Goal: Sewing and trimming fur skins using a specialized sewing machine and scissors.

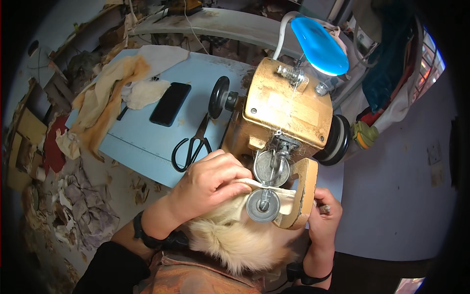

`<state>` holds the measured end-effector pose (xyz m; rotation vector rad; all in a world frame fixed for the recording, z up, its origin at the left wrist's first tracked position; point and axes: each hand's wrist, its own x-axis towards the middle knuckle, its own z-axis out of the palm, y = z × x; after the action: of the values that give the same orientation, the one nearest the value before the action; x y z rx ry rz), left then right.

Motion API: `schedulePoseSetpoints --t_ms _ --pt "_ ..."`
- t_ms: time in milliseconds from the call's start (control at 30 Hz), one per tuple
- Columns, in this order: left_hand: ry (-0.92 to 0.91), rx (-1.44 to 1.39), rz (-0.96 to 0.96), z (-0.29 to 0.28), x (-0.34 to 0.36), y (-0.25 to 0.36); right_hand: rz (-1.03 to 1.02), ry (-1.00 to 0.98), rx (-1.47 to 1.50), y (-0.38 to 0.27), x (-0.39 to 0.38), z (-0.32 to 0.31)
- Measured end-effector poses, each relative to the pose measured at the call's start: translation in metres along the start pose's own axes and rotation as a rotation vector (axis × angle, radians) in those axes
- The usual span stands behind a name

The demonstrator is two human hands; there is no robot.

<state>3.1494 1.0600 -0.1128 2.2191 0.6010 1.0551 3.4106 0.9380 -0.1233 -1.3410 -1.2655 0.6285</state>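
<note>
A cream fur pelt [240,245] hangs over my lap, fluffy side showing. Its pale skin edge runs between the two metal discs [263,206] of a gold-coloured fur sewing machine [289,108]. My left hand [210,179] is closed on that edge, pinching it just left of the discs. Beyond the machine's curved bracket [307,191], on its right side, my right hand [324,215] is closed around a small pale rod-like piece [324,209]. The bracket covers part of its fingers, so whether they also grip the pelt is hidden.
Black-handled scissors [193,147] and a black phone [170,104] lie on the blue table [142,142] to the left. Fur pieces [112,93] are heaped beyond them. A lit blue lamp [320,44] hangs over the machine; a black handwheel [338,139] juts out right.
</note>
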Motion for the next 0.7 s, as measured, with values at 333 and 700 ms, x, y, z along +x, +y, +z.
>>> schedulePoseSetpoints --t_ms 333,700 --pt "0.052 -0.032 -0.013 0.008 -0.006 0.002 0.106 0.024 -0.03 0.013 -0.005 -0.015" --pt "0.051 -0.053 0.006 0.009 -0.006 0.0 0.068 0.208 -0.203 0.004 0.062 -0.03"
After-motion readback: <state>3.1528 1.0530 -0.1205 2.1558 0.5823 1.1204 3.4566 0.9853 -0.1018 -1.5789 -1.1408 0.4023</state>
